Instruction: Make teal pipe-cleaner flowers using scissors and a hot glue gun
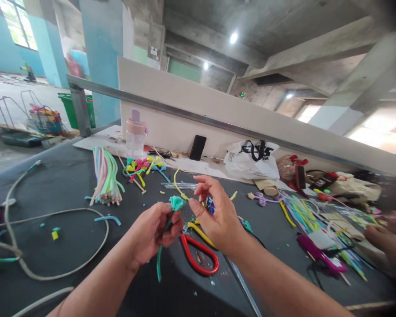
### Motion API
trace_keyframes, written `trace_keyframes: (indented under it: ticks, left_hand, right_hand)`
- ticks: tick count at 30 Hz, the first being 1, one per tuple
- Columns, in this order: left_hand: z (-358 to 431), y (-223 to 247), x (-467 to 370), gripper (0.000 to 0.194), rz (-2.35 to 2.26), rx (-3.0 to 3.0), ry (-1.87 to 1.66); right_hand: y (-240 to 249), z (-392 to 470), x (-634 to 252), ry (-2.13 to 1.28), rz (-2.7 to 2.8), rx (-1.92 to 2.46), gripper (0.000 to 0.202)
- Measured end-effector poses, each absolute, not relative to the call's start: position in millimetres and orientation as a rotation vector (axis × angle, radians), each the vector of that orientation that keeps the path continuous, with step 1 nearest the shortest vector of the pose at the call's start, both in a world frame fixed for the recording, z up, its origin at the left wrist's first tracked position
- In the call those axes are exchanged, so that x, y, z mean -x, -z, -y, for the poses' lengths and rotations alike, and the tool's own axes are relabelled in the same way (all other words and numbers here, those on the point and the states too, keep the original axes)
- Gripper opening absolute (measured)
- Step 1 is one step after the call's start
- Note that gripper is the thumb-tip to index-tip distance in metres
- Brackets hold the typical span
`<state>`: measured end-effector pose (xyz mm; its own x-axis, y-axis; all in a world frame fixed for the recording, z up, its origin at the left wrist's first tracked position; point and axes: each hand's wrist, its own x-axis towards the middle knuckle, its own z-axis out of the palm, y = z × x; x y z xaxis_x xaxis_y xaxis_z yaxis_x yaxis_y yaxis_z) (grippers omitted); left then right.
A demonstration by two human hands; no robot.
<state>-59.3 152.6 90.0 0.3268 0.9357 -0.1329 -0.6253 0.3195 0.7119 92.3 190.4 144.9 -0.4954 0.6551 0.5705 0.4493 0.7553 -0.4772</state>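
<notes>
In the middle of the head view my left hand (155,231) pinches a teal pipe cleaner piece (176,203). Its top is a folded, flower-like tuft, and a thin stem hangs below the fingers. My right hand (218,213) hovers just right of the tuft with its fingers curved and apart, and nothing shows between them. Under the right hand lie scissors with red handles (201,259) and a yellow-handled tool (201,233), both partly covered. A small dark blue item (210,205) is mostly hidden behind the right fingers.
A bundle of pastel pipe cleaners (107,178), a bottle (136,134) and a phone (198,147) stand toward the back. A white plastic bag (251,160) sits against the board. At right are more pipe cleaners, a purple glue gun (321,255) and another person's hand (384,242). A cable (102,240) loops at left.
</notes>
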Motion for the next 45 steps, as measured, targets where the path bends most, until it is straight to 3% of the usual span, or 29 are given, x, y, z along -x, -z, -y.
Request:
trace_keyframes:
  ticks: [5,13,25,33,45]
  left_hand:
    - [-152,-87,58,0.021,-0.578,-0.604,-1.115]
    - [-151,-87,58,0.021,-0.627,-0.686,-1.095]
    - [-148,-95,57,0.019,-0.777,-0.867,-1.001]
    - [-148,-95,56,0.019,-0.66,-0.871,-1.043]
    - [-147,-92,55,0.026,-0.753,-0.913,-1.086]
  right_hand:
    - [-127,-188,-89,-0.878,2.076,0.876,0.04]
    - [-126,-186,-85,-1.345,1.834,0.94,0.041]
    - [-127,-189,-85,-1.226,1.891,0.984,0.021]
    - [-127,-188,-86,-1.465,1.746,0.948,0.022]
    - [-125,-198,-88,-1.451,1.792,0.914,0.031]
